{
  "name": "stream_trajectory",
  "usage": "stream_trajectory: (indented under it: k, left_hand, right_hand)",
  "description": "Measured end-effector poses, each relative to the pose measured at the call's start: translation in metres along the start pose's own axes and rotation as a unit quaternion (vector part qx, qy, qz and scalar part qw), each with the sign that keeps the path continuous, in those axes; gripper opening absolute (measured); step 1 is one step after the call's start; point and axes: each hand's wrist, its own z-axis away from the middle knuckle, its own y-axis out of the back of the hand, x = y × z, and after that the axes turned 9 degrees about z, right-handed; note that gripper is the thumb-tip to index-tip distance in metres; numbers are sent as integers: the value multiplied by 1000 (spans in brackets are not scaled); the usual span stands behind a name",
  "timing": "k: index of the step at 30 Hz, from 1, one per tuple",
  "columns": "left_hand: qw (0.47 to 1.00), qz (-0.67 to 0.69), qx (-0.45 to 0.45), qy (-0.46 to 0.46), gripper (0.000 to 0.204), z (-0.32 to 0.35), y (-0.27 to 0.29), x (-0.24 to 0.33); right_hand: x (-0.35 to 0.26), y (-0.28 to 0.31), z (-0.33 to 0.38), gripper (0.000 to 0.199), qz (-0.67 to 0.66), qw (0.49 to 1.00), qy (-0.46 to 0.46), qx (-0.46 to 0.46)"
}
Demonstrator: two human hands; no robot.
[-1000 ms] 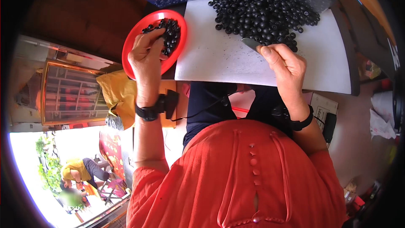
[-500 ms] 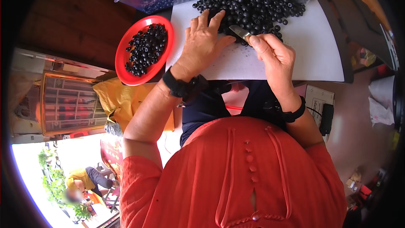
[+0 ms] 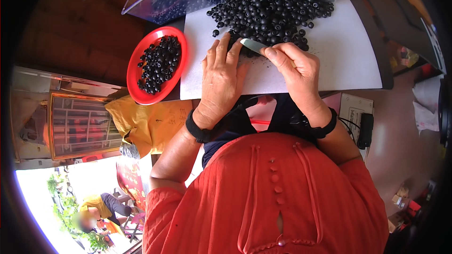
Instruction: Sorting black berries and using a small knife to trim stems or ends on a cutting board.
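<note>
In our right hand (image 3: pixel 295 68) we grip a small knife (image 3: pixel 253 45) with a pale metal blade. Our left hand (image 3: pixel 220 77), unclenched and outstretched, lies at the near edge of round black beads (image 3: pixel 270 14) heaped on a flat white sheet (image 3: pixel 343 63).

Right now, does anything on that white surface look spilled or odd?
Slightly: dark specks litter the white surface below the knife, looking like mess against the pale colour. Nothing else stands out.

We've got black beads (image 3: pixel 268 16) toward the far edge of the white board (image 3: pixel 348 59), a red plate (image 3: pixel 133 73) by its left edge, and we spot a red blouse (image 3: pixel 268 183)!
</note>
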Motion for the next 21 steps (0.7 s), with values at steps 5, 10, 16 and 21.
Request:
stream_trajectory:
  k: [5, 10, 16, 21]
  left_hand:
    - [1000, -9, -5, -2, 57, 10, 14, 7]
    - [999, 24, -14, 15, 54, 20, 27, 2]
    - [999, 11, 14, 31, 54, 29, 38, -12]
    - [990, 97, 95, 36, 42, 33, 44, -10]
  right_hand:
    - [3, -2, 1, 21, 12, 1000, 19, 1]
    - [1, -1, 1, 19, 33, 999, 27, -6]
    - [5, -3, 0, 20, 41, 998, 50, -12]
    - [3, -3, 0, 20, 39, 998, 47, -9]
